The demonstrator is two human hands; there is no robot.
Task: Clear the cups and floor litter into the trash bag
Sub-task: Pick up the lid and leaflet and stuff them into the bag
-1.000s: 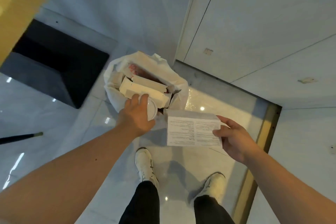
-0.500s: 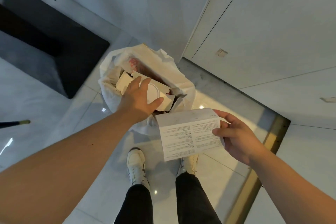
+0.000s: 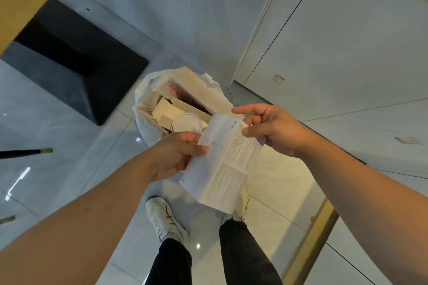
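White sneakers (image 3: 165,218) & dark trousers (image 3: 245,252) at bottom of view, standing on glossy pale floor tiles (image 3: 58,169). Above them, both bare forearms reach fwd. Printed paper sheet (image 3: 222,164) held between both hands, tilted, lower end hanging toward the shoes. Left hand (image 3: 176,155) grip pinched on sheet's left edge, thumb on top, fingers behind. Right hand (image 3: 271,129) grip pinched on sheet's upper right edge w/ thumb & a finger; index finger sticks out straight, off the paper. Just beyond the hands, white trash bag (image 3: 148,127) sits open on floor, near a wall corner. Inside: cardboard boxes (image 3: 166,111), round white cup lid (image 3: 187,122) on top, something reddish deeper in. Sheet's top edge overlaps bag's near rim in view; whether touching, can't tell. Further left, dark mat (image 3: 76,71). White cabinet panels (image 3: 335,41) at right.
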